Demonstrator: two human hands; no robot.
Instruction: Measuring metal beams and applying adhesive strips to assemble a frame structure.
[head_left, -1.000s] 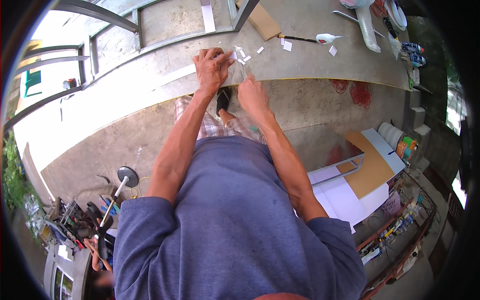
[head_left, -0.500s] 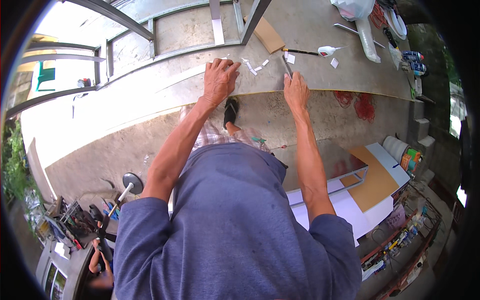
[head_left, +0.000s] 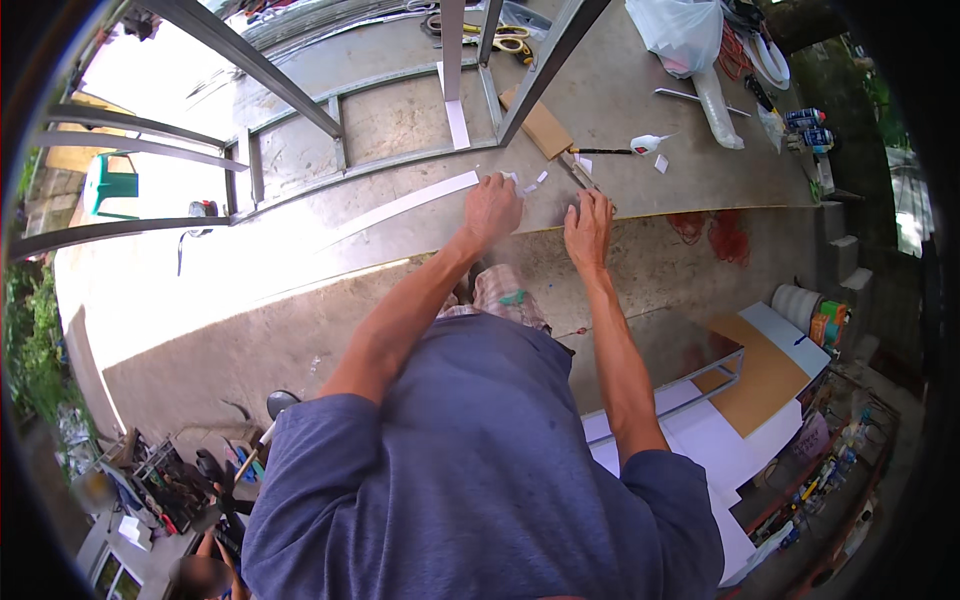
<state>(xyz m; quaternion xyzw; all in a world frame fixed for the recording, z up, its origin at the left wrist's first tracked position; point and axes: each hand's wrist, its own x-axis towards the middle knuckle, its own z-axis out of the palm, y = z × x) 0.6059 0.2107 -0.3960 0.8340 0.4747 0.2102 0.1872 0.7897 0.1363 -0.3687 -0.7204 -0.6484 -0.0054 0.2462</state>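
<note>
The left hand is held near the front edge of the work table, its fingers bunched beside small white offcuts; whether any is pinched cannot be told. Just left of it, the end of a long white strip is seen. The right hand's fingers are parted at the same edge, a slim grey tool lying just beyond their tips. Half a second ago that tool was gripped; since then, the left hand has been shifted to the offcuts.
</note>
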